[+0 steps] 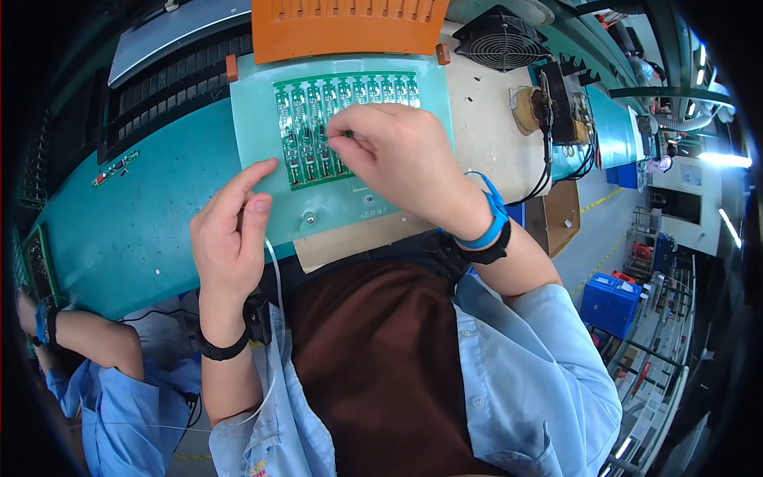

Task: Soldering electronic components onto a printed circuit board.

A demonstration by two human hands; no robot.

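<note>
A green circuit board panel (300, 119), made of several narrow strips with small parts on them, lies in a pale green fixture plate (258, 103) in front of me. Over the middle of the panel is my right hand (405, 155), thumb and forefinger pinched together close to the strips. Whatever is between those fingertips is too small or hidden to make out. The hand covers the panel's lower right part. My left hand (229, 234) rests beside the plate's left edge, its thumb and forefinger apart and nothing visible in it.
An orange slotted rack (350, 32) stands behind the plate. A black fan (502, 44) and a cabled device (560, 103) are at the back right. Small loose parts (118, 168) lie on the green mat (175, 199). A co-worker's arm (95, 338) shows at the left.
</note>
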